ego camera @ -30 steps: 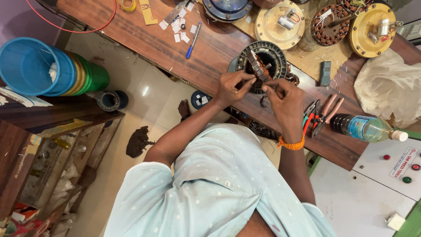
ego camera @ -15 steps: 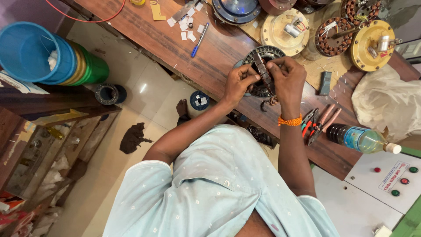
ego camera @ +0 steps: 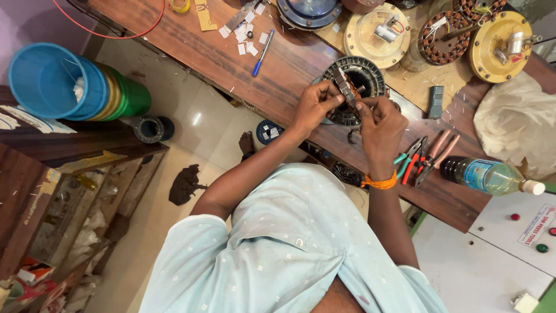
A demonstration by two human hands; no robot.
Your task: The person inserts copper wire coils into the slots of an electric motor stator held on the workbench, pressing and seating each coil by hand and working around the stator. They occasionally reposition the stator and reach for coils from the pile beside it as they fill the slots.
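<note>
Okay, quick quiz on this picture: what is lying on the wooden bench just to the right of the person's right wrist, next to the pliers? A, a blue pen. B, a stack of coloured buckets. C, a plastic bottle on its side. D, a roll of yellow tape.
C: a clear plastic bottle with a white cap lies on its side beside the red- and green-handled pliers, right of the right hand.

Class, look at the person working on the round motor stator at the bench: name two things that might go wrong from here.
The stator sits near the bench edge, so a push from either hand might tip it off. The bottle lying beside the pliers could roll.
</note>
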